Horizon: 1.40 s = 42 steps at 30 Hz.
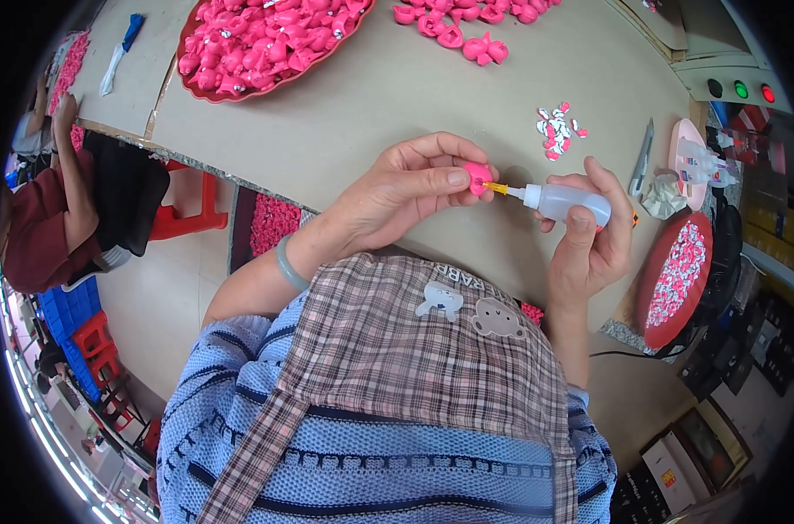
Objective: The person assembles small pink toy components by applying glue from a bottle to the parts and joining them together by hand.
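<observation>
Between the thumb and fingers of my left hand [414,182] is a small pink plastic figure part [477,177]. My right hand [596,231] grips a translucent squeeze bottle [574,205] lying sideways, its yellow nozzle [499,188] pointing left. The nozzle tip meets the pink part, or nearly so; my fingers hide part of the contact. Just beyond the bottle, a loose cluster of small white and pink pieces [554,131] lies on the table [353,113].
A red scalloped tray [206,94] heaped with pink parts stands far left, with more pink parts [484,49] beyond. At right are a utility knife [643,155], a pink dish [681,140] with bottles and a red tray [695,229] of small pieces. Another person [52,214] sits at left.
</observation>
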Tool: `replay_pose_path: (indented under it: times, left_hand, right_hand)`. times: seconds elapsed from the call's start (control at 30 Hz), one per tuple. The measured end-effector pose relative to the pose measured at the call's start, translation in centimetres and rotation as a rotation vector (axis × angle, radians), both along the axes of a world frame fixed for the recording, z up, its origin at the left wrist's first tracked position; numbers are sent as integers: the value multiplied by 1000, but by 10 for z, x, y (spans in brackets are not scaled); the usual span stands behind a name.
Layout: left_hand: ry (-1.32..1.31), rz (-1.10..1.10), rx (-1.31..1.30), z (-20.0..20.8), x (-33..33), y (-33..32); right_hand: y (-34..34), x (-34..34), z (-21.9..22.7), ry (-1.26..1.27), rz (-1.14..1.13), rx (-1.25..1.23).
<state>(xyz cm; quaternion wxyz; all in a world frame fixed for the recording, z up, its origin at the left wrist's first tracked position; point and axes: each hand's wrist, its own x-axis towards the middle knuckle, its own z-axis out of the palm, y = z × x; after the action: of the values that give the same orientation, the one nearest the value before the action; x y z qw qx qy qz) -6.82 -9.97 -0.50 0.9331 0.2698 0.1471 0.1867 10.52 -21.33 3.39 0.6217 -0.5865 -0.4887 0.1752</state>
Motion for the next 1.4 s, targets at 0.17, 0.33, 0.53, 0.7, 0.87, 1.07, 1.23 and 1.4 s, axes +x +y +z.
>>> replay_pose_path:
  times: [0.17, 0.33, 0.53, 0.7, 0.87, 1.07, 1.23, 1.4]
  left_hand:
    - [15, 2, 5, -1, 0, 0]
    - [21, -9, 28, -2, 0, 0]
    - [13, -6, 6, -2, 0, 1]
    - [5, 2, -15, -4, 1, 1]
    - [-5, 4, -37, -5, 1, 1]
    - [-10, 0, -41, -5, 1, 2]
    - [2, -3, -32, -6, 1, 2]
    - [25, 36, 35, -5, 1, 2]
  right_hand:
    - [0, -1, -1, -44, -19, 5]
    - [-2, -1, -1, -128, -24, 26]
    - [-3, 4, -6, -358, -42, 65]
    - [-4, 4, -6, -436, -41, 82]
    - [-8, 5, -9, -311, -52, 98]
    - [-8, 6, -11, -334, -48, 83]
    - [-10, 8, -11, -359, -47, 73]
    - [-12, 8, -9, -434, -41, 68]
